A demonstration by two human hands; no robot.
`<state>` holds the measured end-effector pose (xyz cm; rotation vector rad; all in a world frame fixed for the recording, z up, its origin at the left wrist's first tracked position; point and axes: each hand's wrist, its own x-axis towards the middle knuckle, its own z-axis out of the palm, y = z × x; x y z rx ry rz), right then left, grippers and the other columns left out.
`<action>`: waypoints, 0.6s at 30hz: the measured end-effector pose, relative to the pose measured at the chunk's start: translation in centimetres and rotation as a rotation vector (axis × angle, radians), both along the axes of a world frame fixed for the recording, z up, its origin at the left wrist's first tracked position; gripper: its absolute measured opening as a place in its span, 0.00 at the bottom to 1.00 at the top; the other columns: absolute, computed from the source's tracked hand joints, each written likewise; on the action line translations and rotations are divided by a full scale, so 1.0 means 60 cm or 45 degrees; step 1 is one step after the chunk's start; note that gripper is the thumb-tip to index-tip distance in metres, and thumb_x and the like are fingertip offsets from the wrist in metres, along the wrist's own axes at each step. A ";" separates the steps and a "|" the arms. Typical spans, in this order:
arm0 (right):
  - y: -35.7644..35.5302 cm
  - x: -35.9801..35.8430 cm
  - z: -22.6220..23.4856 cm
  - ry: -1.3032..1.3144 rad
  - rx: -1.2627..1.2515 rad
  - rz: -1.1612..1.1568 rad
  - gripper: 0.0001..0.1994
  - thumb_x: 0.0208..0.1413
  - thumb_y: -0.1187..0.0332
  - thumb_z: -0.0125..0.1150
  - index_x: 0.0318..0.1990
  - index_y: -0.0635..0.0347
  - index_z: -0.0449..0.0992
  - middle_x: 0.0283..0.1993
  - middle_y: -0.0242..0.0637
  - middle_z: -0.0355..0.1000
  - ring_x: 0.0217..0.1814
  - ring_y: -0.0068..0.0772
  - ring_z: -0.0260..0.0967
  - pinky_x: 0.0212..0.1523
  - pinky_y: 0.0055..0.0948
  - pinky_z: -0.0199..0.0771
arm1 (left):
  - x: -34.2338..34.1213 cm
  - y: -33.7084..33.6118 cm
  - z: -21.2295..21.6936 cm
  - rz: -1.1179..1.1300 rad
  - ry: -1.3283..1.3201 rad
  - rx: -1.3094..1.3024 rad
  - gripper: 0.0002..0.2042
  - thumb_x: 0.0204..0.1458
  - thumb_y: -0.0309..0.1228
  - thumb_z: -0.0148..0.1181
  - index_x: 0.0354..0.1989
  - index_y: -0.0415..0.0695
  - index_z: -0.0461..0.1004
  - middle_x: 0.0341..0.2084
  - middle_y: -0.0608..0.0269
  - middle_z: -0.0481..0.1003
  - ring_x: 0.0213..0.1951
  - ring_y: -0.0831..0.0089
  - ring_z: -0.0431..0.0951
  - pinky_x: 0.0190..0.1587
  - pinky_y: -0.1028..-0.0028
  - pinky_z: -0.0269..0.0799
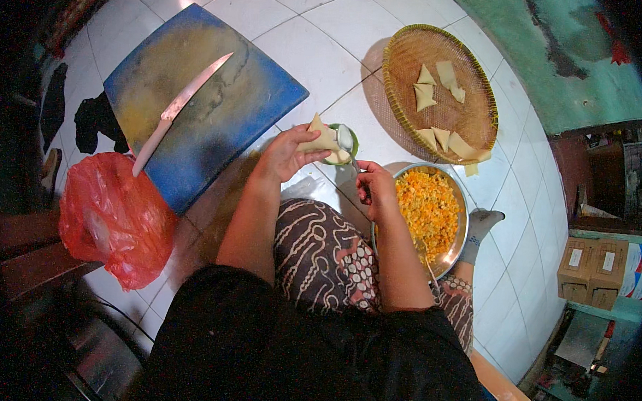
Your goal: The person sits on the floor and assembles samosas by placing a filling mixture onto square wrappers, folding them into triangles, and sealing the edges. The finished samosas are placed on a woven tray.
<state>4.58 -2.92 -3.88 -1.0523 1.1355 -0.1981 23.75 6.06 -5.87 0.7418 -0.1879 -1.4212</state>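
My left hand holds a folded, pale pastry wrapper between thumb and fingers, one corner pointing up. In my right hand is a metal spoon, its bowl coated with something white and close to the wrapper's edge. A small green bowl sits under both, partly hidden by them. By my right forearm stands a steel bowl of chopped orange and yellow filling, with another utensil's handle over its near rim. Beyond it, a round woven tray carries several folded pastry pieces.
To the left, a large blue board bears a long knife with a pale handle. A red plastic bag lies beside it, near dark cloth. Cardboard boxes stand at the far right. White tiles cover the floor.
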 end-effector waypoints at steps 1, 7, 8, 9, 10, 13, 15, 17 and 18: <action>-0.012 -0.003 -0.018 0.126 -0.173 0.101 0.17 0.44 0.74 0.49 0.45 0.62 0.70 0.21 0.31 0.66 0.13 0.22 0.58 0.12 0.19 0.56 | 0.001 -0.001 0.000 -0.011 -0.015 0.013 0.19 0.50 0.30 0.54 0.48 0.32 0.64 0.42 0.51 0.71 0.44 0.62 0.73 0.46 0.69 0.72; -0.007 -0.029 -0.050 0.464 -1.676 0.390 0.20 0.43 0.70 0.53 0.46 0.68 0.70 0.39 0.45 0.70 0.45 0.39 0.65 0.48 0.31 0.64 | -0.028 -0.002 0.052 -0.041 -0.320 0.094 0.18 0.50 0.29 0.54 0.47 0.32 0.65 0.39 0.54 0.72 0.40 0.67 0.74 0.43 0.71 0.73; 0.005 -0.039 -0.001 0.467 -1.576 0.356 0.20 0.43 0.70 0.53 0.46 0.68 0.70 0.43 0.47 0.69 0.51 0.41 0.63 0.54 0.33 0.60 | -0.044 -0.006 0.068 -0.053 -0.373 0.082 0.17 0.50 0.29 0.54 0.47 0.32 0.65 0.39 0.54 0.72 0.40 0.67 0.74 0.42 0.71 0.73; 0.020 -0.038 0.076 0.325 -0.639 0.367 0.20 0.41 0.67 0.55 0.44 0.66 0.72 0.50 0.46 0.65 0.56 0.41 0.59 0.58 0.33 0.55 | -0.053 -0.001 0.087 -0.111 -0.382 -0.039 0.17 0.49 0.28 0.55 0.47 0.32 0.65 0.39 0.56 0.72 0.40 0.69 0.74 0.44 0.72 0.71; 0.028 -0.058 0.093 0.208 -0.461 0.463 0.23 0.41 0.65 0.56 0.48 0.64 0.70 0.54 0.44 0.62 0.57 0.40 0.58 0.59 0.33 0.53 | -0.069 0.003 0.116 -0.173 -0.392 -0.111 0.17 0.49 0.27 0.55 0.47 0.32 0.66 0.39 0.56 0.72 0.40 0.69 0.74 0.44 0.72 0.70; 0.086 -0.123 0.140 -0.547 -0.071 0.319 0.33 0.40 0.59 0.58 0.56 0.62 0.60 0.59 0.40 0.56 0.61 0.37 0.54 0.61 0.34 0.49 | -0.138 0.021 0.210 -0.357 -0.462 -0.309 0.18 0.48 0.26 0.57 0.47 0.34 0.67 0.39 0.57 0.72 0.41 0.71 0.73 0.46 0.73 0.69; 0.131 -0.177 0.191 -0.918 -0.055 0.087 0.38 0.41 0.58 0.58 0.61 0.61 0.53 0.61 0.40 0.54 0.63 0.35 0.51 0.62 0.35 0.47 | -0.201 0.035 0.271 -0.476 -0.551 -0.449 0.18 0.47 0.26 0.58 0.47 0.34 0.67 0.39 0.57 0.72 0.42 0.72 0.72 0.47 0.73 0.68; 0.175 -0.218 0.244 -1.064 -0.163 -0.079 0.41 0.42 0.57 0.58 0.63 0.62 0.46 0.62 0.40 0.52 0.64 0.35 0.49 0.62 0.36 0.45 | -0.256 0.059 0.327 -0.380 -0.742 -0.661 0.19 0.46 0.25 0.59 0.49 0.35 0.66 0.40 0.58 0.71 0.43 0.73 0.71 0.47 0.74 0.67; 0.193 -0.231 0.270 -1.092 -0.251 -0.147 0.41 0.42 0.58 0.58 0.63 0.63 0.46 0.62 0.41 0.52 0.64 0.35 0.49 0.63 0.36 0.45 | -0.280 0.072 0.352 -0.336 -0.836 -0.766 0.20 0.46 0.24 0.59 0.49 0.36 0.66 0.41 0.58 0.71 0.43 0.73 0.71 0.47 0.75 0.67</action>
